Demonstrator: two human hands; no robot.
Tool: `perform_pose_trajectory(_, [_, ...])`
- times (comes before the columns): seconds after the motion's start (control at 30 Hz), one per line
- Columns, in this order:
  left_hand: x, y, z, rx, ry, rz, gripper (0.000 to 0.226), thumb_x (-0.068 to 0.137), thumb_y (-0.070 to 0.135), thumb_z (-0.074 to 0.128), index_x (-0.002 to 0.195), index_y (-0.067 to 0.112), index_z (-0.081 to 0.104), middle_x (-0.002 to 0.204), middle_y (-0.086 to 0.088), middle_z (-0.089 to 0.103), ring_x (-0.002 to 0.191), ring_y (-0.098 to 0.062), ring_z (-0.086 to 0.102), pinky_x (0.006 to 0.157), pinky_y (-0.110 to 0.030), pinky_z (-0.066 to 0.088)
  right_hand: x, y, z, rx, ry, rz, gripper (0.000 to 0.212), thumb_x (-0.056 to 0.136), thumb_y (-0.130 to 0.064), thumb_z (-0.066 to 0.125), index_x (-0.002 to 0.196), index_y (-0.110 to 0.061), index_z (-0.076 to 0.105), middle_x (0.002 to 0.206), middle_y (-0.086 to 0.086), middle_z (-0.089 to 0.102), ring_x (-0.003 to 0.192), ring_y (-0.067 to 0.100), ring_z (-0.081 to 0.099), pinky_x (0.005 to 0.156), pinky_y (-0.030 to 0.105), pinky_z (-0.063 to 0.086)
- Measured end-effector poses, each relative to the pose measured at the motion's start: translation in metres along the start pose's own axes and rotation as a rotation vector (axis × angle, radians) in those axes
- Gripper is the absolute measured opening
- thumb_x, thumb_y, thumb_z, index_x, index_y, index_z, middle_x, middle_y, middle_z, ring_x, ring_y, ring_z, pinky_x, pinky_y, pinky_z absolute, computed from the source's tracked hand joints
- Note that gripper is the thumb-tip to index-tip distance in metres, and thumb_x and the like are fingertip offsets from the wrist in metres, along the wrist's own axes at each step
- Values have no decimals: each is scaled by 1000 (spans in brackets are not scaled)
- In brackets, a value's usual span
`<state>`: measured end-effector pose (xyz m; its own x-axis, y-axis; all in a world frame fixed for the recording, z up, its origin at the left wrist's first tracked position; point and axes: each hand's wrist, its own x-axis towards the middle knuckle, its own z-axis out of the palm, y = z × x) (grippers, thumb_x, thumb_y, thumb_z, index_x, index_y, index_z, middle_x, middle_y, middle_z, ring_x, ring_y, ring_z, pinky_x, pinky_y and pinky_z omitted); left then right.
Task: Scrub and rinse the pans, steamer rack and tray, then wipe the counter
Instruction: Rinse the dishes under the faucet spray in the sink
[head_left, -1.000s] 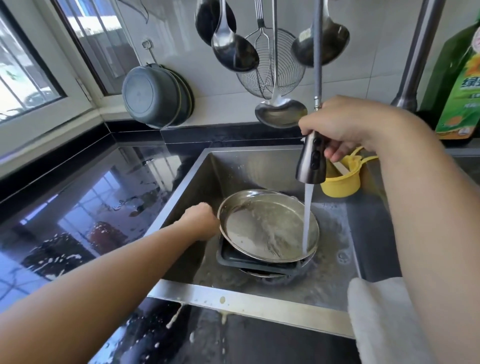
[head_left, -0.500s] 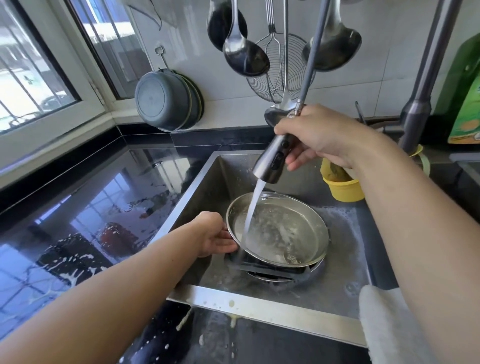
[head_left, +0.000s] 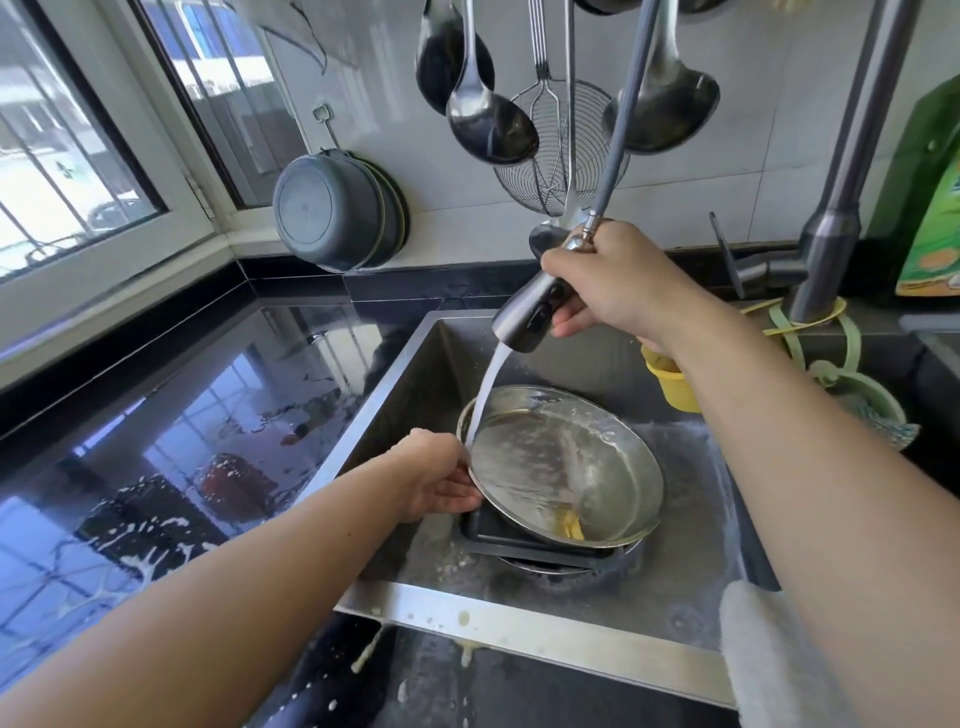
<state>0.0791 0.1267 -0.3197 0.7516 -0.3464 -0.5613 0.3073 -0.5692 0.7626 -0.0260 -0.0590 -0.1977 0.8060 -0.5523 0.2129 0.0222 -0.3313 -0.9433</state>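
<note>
My left grip (head_left: 441, 480) pinches the tilted steel pan (head_left: 563, 467) in the sink (head_left: 545, 631), hiding most of the dark tray (head_left: 519, 540) beneath, my right grip (head_left: 618, 283) clamps the sprayer head (head_left: 532, 317), and the cropped green bottle's (head_left: 935, 208) label is unreadable.

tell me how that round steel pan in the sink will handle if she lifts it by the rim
Probably slippery: the steel pan is wet, with water from the sprayer running over it. It looks thin and shallow, so likely stiff yet light. It sits tilted on the dark tray, with the left hand gripping its rim, so it may rock or slide if released.
</note>
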Motion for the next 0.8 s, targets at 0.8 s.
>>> perform_pose_trajectory(0.8, [-13,10,1,108,-33,17,21,103,3,47,87,0,62,57,-9,65,61,-21,66,74,-34,61,4,15,-16,-306,201,-57,21,99,-25,55,111,-9,59,101,14,68,83,32,72,75,44,63])
